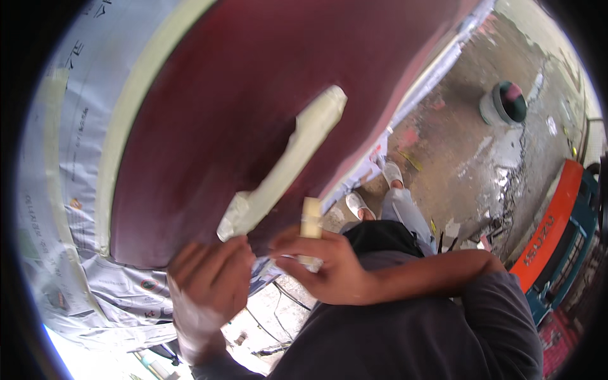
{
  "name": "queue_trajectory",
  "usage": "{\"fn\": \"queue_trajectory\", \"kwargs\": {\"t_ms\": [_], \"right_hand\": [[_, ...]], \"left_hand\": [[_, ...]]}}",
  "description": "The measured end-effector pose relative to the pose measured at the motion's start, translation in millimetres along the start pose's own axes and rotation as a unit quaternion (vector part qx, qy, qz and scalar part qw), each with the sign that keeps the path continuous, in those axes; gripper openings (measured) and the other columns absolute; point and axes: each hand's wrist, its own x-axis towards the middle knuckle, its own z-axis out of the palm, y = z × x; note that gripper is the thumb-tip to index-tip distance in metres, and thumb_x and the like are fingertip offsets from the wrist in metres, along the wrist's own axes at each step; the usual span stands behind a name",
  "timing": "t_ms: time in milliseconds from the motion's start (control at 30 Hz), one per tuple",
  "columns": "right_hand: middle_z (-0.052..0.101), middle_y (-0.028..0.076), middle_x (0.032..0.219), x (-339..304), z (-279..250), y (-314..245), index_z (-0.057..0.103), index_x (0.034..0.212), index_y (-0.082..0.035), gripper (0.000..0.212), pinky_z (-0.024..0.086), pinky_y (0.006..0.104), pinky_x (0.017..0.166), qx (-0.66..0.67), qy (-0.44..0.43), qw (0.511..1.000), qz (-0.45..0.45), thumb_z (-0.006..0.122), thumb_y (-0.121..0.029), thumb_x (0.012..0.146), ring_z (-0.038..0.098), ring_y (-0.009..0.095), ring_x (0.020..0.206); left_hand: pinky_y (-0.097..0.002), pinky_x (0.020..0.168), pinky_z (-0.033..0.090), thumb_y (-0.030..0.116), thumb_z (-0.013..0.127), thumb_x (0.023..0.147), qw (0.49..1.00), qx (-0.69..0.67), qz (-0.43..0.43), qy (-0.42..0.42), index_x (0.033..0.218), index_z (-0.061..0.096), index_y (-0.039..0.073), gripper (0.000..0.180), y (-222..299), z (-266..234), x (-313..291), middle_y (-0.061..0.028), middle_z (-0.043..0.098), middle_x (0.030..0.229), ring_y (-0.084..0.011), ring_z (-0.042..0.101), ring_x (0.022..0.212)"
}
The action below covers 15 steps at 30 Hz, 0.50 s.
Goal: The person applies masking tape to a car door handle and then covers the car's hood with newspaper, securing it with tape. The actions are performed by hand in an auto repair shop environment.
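A dark red vehicle door panel (209, 152) fills the upper middle. Across it runs a long door handle (294, 155) wrapped in cream masking tape, its lower end just above my hands. My right hand (332, 266) is closed around a roll of cream masking tape (311, 218), seen edge-on with its lower part among the fingers. My left hand (212, 278) is slightly blurred beside the handle's lower end. Its fingers are bent and pressed together; whatever is between the fingertips is hidden.
Printed plastic masking sheet (76, 190) edged with tape borders the panel at left. On the stained concrete floor (456, 164) at right stands a grey bucket (503, 103). An orange and teal vehicle part (544, 234) lies at far right. Thin cables (275, 323) run below my hands.
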Motion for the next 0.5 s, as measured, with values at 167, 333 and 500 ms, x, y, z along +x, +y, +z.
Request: {"fn": "queue_trajectory", "kwargs": {"t_ms": [167, 333, 500], "right_hand": [[0.067, 0.005, 0.096, 13.0, -60.6, -3.6, 0.058, 0.14, -0.006, 0.043, 0.052, 0.0274, 0.074, 0.1, -0.136, 0.95, 0.264, 0.071, -0.006, 0.099, 0.063, 0.01, 0.083], [0.064, 0.004, 0.1, 51.5, -72.5, -3.5, 0.023, 0.164, -0.015, 0.079, 0.052, 0.0278, 0.069, 0.277, -0.269, 0.812, 0.437, 0.07, -0.012, 0.1, 0.061, 0.01, 0.081], [0.064, 0.007, 0.104, 77.9, -72.1, 1.6, 0.014, 0.165, -0.016, 0.085, 0.054, 0.0271, 0.066, 0.324, -0.338, 0.757, 0.455, 0.071, -0.019, 0.101, 0.063, 0.011, 0.08]], "left_hand": [[-0.0315, 0.056, 0.052, 0.014, 0.083, 0.082, 0.99, -0.027, -0.138, -0.016, 0.107, 0.073, 0.006, 0.028, 4.9, 9.3, 8.8, -0.0107, 0.078, 0.107, -0.0201, 0.072, 0.066], [-0.0335, 0.065, 0.059, 0.026, 0.09, 0.079, 0.954, -0.052, -0.276, -0.104, 0.12, 0.072, 0.009, 0.048, 1.0, 26.9, 35.2, -0.0115, 0.078, 0.113, -0.0243, 0.076, 0.076], [-0.0322, 0.063, 0.058, 0.02, 0.091, 0.078, 0.957, -0.042, -0.282, -0.056, 0.127, 0.07, 0.008, 0.055, -5.3, 28.7, 39.9, -0.0087, 0.08, 0.101, -0.0205, 0.073, 0.068]]}}
